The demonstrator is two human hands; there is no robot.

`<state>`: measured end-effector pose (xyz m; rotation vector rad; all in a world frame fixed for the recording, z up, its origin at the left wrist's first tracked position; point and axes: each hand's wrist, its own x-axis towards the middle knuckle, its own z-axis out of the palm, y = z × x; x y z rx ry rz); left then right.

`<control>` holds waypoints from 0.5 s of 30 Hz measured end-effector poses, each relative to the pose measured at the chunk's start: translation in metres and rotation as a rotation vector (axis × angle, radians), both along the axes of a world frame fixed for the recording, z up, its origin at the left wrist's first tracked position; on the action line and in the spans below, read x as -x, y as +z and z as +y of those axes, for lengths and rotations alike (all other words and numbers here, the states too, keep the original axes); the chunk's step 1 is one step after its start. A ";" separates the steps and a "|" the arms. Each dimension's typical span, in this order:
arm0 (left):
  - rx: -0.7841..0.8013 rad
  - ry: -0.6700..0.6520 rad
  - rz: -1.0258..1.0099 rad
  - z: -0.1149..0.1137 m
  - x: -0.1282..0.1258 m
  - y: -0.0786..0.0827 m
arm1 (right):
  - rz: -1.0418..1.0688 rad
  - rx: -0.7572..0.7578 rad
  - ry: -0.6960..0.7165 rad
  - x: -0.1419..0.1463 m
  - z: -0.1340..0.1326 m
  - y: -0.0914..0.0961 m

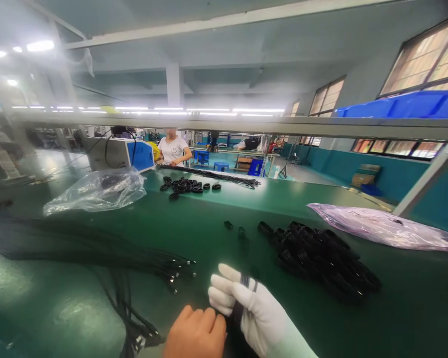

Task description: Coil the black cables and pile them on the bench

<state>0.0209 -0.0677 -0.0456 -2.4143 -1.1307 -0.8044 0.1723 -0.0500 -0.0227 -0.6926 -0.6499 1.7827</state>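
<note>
The gloved right hand [259, 313] curled its fingers around a black cable [237, 314] just above the green table [194, 223], beside the bare left hand [197, 332], clenched, its contents hidden from view.

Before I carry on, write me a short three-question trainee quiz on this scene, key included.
1. What loops around a finger of the white glove?
2. True or false: the pile of black coils lies to the right of the loose cable ends.
3. Which hand wears the glove? A) left B) right C) both

Key:
1. Black cable.
2. True.
3. B, the right hand; the left hand is bare.
</note>
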 end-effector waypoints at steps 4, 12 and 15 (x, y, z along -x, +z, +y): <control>-0.085 -0.235 0.140 0.020 0.014 0.041 | -0.107 -0.061 0.218 0.003 -0.007 0.009; 0.334 -0.403 0.169 0.043 0.026 0.068 | -0.036 -0.069 0.537 0.004 -0.006 -0.014; 0.336 -0.408 0.192 0.044 0.023 0.072 | 0.054 0.021 0.521 0.003 -0.006 -0.027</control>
